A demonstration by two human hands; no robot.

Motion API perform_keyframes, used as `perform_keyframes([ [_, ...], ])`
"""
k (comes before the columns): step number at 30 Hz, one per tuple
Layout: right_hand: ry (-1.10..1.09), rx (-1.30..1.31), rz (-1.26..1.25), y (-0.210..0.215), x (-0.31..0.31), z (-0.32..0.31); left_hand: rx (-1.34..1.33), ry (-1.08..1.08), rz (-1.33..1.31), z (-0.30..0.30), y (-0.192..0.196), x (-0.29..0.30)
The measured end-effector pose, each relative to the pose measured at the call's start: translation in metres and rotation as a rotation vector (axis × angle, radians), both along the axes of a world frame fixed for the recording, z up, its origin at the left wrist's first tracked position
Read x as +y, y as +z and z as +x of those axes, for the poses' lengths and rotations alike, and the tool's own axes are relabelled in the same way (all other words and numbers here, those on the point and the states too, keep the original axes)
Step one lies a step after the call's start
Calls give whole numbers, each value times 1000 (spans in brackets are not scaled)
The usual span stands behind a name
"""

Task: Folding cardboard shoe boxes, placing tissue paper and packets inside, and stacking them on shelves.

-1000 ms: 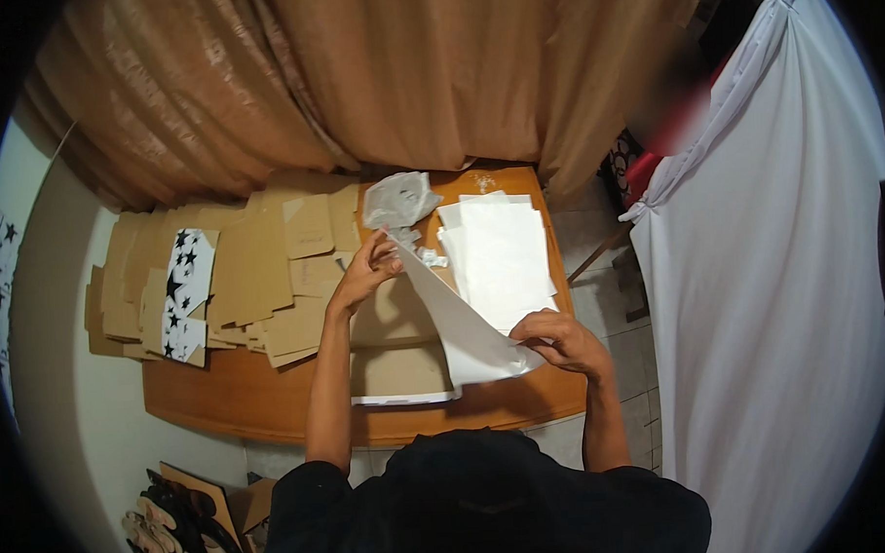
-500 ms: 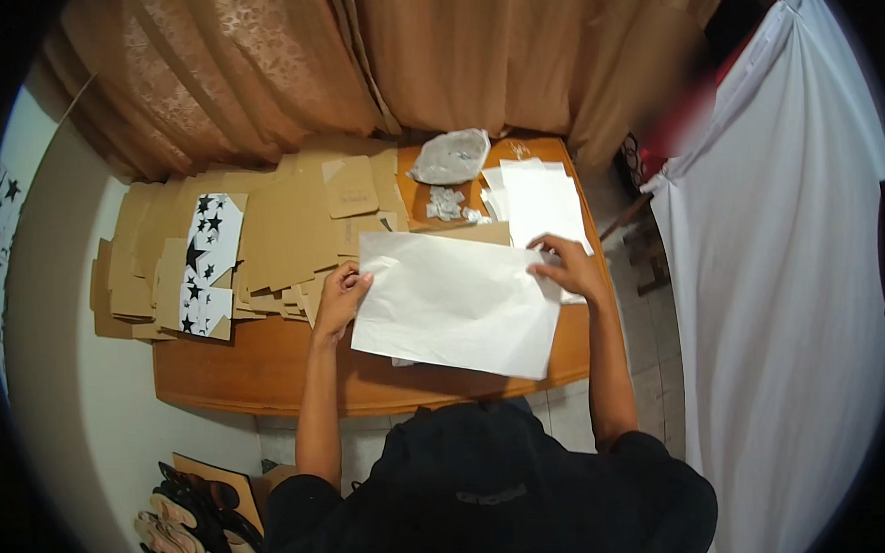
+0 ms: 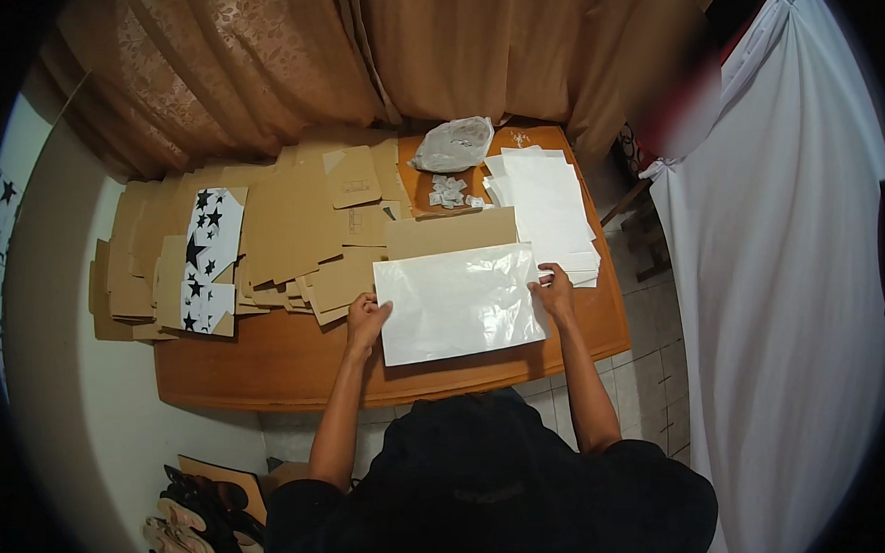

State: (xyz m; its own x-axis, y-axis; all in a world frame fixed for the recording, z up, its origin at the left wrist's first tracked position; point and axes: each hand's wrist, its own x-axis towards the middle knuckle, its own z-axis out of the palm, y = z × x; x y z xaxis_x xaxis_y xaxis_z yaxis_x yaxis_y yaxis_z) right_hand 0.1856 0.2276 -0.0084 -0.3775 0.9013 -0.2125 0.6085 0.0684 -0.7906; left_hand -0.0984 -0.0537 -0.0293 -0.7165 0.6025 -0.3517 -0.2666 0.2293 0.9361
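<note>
A white sheet with a glossy, light-catching face [image 3: 453, 305] lies nearly level between my two hands, over the near part of the wooden table. Its left edge is pinched in my left hand [image 3: 368, 323], thumb on top. My right hand [image 3: 554, 292] grips the right edge the same way. Just beyond the sheet lies a flat brown cardboard piece [image 3: 451, 231], its near part hidden under the sheet. A stack of white sheets [image 3: 554, 204] rests beyond my right hand.
Overlapping cardboard pieces [image 3: 290, 233] cover the table's left side, with a star-patterned piece [image 3: 211, 250] on top. At the back are a clear plastic bag [image 3: 454, 144] and several small pale packets [image 3: 447, 190]. A white cloth [image 3: 774, 265] hangs at right; shoes [image 3: 193, 524] stand lower left.
The sheet has turned from its matte face to a shiny one and now sits straighter. My left hand has moved right and nearer; my right hand has come nearer.
</note>
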Motion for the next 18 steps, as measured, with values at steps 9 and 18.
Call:
perform_keyframes([
  [9, -50, 95, 12, -22, -4, 12, 181, -96, -128, 0, -16, 3],
  [18, 229, -61, 434, 32, -35, 1, 885, -156, -186, 48, 46, 22],
])
